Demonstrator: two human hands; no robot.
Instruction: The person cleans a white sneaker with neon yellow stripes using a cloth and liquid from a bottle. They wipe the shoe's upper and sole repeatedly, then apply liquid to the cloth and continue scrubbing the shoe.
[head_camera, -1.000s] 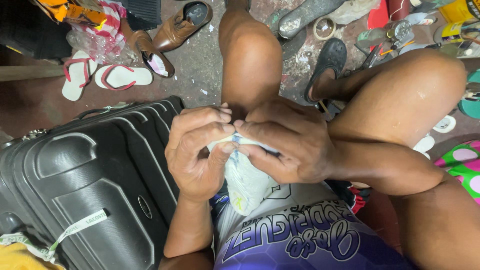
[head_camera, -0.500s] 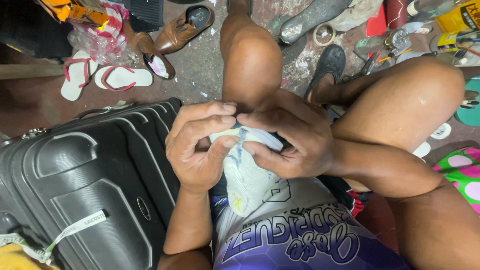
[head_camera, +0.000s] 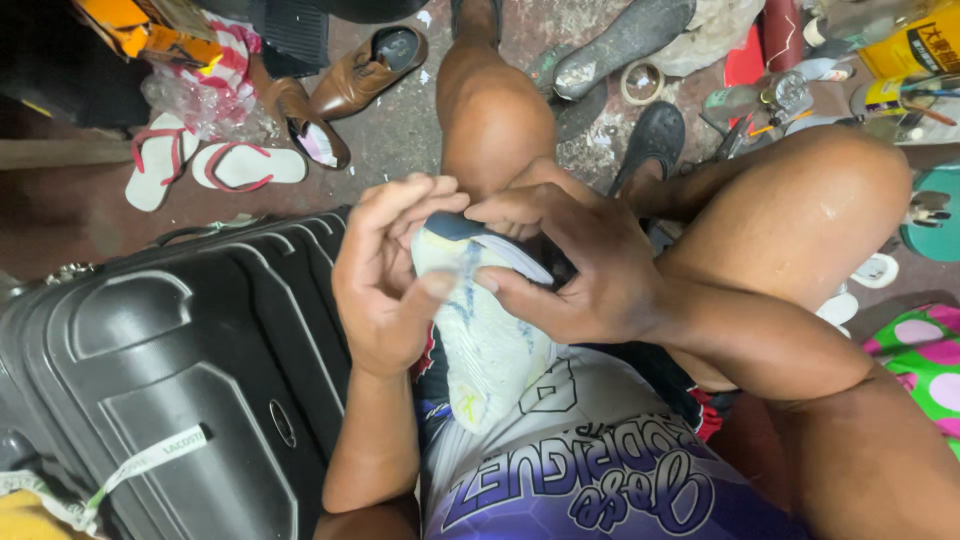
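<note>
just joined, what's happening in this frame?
A seated person holds a pale shoe, sole side up, over their lap. The left hand grips its left edge; the right hand presses fingers along the toe end, where the dark upper meets the sole. A black hard-shell suitcase lies beside them; brown shoes and flip-flops sit on the floor.

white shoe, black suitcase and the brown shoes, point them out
white shoe (head_camera: 487, 355), head view, on its pale sole
black suitcase (head_camera: 170, 390), head view, on its ribbed shell
brown shoes (head_camera: 362, 78), head view, on the upper of one
</note>
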